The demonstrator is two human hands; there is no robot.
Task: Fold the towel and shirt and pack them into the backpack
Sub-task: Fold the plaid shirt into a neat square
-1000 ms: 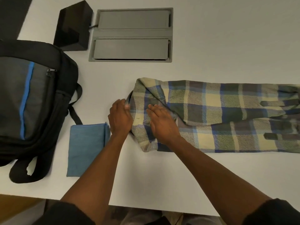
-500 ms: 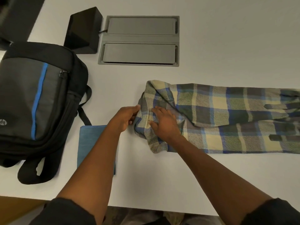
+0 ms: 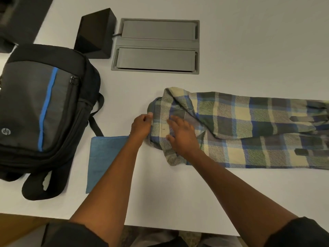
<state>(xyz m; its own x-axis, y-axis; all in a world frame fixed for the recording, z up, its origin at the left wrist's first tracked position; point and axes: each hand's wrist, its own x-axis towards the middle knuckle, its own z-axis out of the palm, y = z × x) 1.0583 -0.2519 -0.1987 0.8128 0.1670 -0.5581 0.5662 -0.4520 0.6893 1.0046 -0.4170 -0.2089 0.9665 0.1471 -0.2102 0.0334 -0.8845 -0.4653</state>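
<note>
Pinching the collar edge of the plaid shirt [image 3: 240,129], the left hand [image 3: 141,126] anchors that end; the right hand [image 3: 183,138] lies flat, fingers spread, probably smoothing the cloth for folding; the folded blue towel [image 3: 105,157] waits beside the closed backpack [image 3: 44,111], seemingly staged for packing.

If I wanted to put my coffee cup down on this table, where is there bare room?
Free: the wide white stretch beyond the plaid shirt, right of the grey floor-box lids; and the near strip below the shirt. Crowded: the left side, where backpack, blue towel and both hands sit close.
</note>
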